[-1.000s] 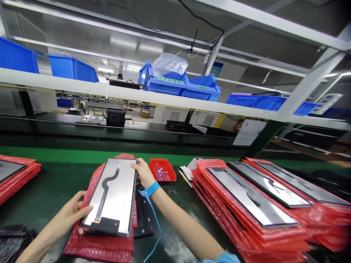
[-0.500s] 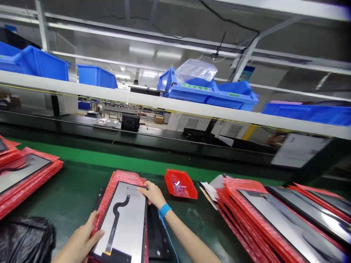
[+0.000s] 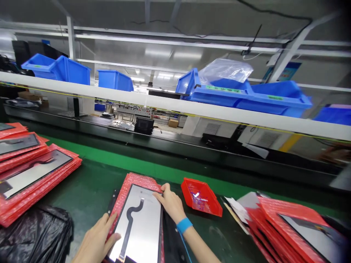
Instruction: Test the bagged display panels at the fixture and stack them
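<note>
In front of me lies a display panel (image 3: 145,226), its silver back up, with a black wavy flex cable (image 3: 129,219) running along it. It rests on a red bubble-wrap bag (image 3: 139,179). My left hand (image 3: 97,237) grips the left edge of panel and bag, thumb on top and fingers around the side. At the upper right corner my right hand (image 3: 171,202) pinches the panel's edge, a blue wrist strap (image 3: 184,225) on its wrist. Beneath the bag, a black flat piece (image 3: 171,237) shows at the right side.
A red bin (image 3: 201,197) with small parts stands right of the panel. Stacks of panels in red bags lie at the left (image 3: 41,179) and right (image 3: 296,226). A black plastic bag (image 3: 35,233) sits at front left. Blue bins (image 3: 219,91) line the shelf (image 3: 164,104) above.
The camera view has turned left, so the scene sits further right in the picture. Both hands keep their hold on the panel and bag.
</note>
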`<state>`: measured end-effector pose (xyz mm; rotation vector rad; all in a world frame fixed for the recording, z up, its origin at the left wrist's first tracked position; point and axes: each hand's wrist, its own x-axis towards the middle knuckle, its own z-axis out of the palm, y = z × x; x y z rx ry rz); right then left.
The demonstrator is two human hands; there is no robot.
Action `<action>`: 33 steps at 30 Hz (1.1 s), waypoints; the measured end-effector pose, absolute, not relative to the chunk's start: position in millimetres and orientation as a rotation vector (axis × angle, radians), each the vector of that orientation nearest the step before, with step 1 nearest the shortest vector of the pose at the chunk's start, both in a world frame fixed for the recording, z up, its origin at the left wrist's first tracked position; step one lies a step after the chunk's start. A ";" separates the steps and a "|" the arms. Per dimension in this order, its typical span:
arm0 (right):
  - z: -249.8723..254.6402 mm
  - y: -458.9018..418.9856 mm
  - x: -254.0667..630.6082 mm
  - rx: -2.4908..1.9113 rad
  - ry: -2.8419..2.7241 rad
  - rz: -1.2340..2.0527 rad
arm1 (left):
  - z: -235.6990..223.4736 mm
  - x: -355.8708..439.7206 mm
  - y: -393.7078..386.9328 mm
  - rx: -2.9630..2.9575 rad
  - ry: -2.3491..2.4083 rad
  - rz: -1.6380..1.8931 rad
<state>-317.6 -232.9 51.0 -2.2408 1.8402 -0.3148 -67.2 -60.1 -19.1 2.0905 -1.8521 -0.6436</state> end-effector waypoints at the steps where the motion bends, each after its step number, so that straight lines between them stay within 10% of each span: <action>1: 54.4 -231.4 -316.1 -2.240 1.843 -0.337 | -17.9 -66.7 -60.0 2.059 -1.854 -0.650; 10: 49.9 -250.3 -303.7 -2.350 1.801 -0.041 | -3.4 -47.2 -57.2 1.826 -1.722 -0.663; 18: 108.7 -220.7 -269.1 -2.321 1.325 -0.288 | -23.4 196.5 13.6 2.047 -0.489 0.346; 24: 124.2 -166.9 -160.1 -1.944 0.658 -0.179 | -43.5 273.7 25.7 2.305 -0.393 -0.178; 33: 55.0 -139.0 -44.8 -1.485 0.515 -0.100 | -23.0 251.6 9.7 2.267 -0.555 0.018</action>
